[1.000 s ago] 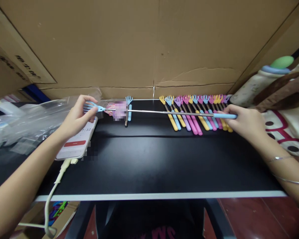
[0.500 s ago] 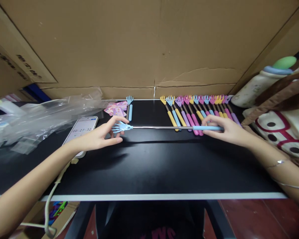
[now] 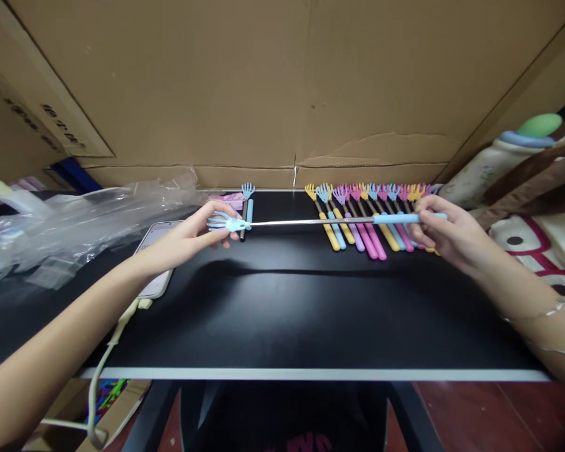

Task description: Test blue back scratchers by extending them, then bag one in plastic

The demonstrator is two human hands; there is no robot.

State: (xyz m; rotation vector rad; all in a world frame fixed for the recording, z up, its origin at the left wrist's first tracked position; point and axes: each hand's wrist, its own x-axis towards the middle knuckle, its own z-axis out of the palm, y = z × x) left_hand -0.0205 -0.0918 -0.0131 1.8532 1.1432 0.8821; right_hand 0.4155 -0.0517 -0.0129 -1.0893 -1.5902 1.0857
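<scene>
A blue back scratcher (image 3: 306,221) with an extended metal rod is held level above the black table, its hand-shaped head to the left. My left hand (image 3: 207,229) pinches that head between thumb and fingers. At the other end my right hand (image 3: 440,229) is closed round the blue handle. Beyond my left fingers lie a blue sleeve (image 3: 249,215) and a dark rod with a small blue scratcher head (image 3: 248,190). Several yellow, blue, purple and pink back scratchers (image 3: 358,226) lie in a row at the right back, partly behind my right hand.
A phone (image 3: 157,282) with a cable lies under my left forearm. Clear plastic bags (image 3: 94,220) spread over the left side, near pink printed cards (image 3: 230,201). Cardboard (image 3: 245,94) walls the back. A bottle (image 3: 489,166) and a cloth bag (image 3: 518,242) stand at right.
Both hands have lifted the back scratcher a little higher off the table. My right hand has moved right along the handle, and its fingers now wrap round the handle's end.
</scene>
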